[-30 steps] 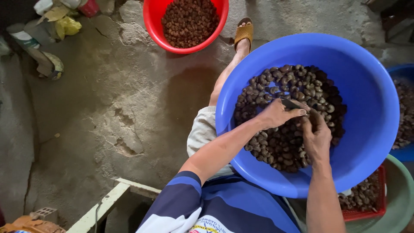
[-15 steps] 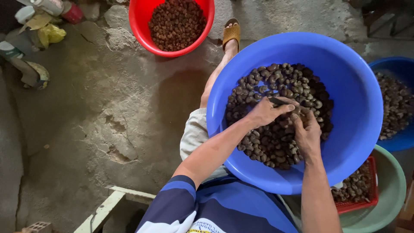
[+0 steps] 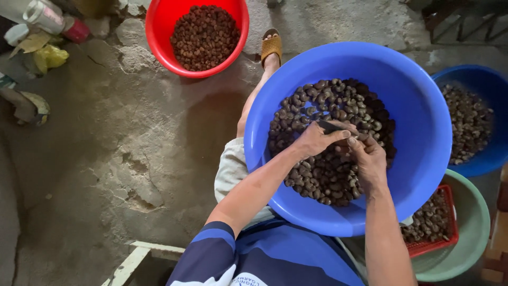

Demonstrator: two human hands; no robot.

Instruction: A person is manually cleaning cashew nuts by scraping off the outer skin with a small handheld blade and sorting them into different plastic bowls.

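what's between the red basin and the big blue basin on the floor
In the head view, a foot in a yellow sandal on bare concrete floor lies between the red basin and the big blue basin.

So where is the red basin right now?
In the head view the red basin sits on the concrete floor at top left-centre, full of dark nuts, just left of the sandalled foot and beyond the large blue basin.

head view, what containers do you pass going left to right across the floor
red basin of dark nuts, then the big blue basin under both hands, then the green tub holding a red basket, then a smaller blue basin.
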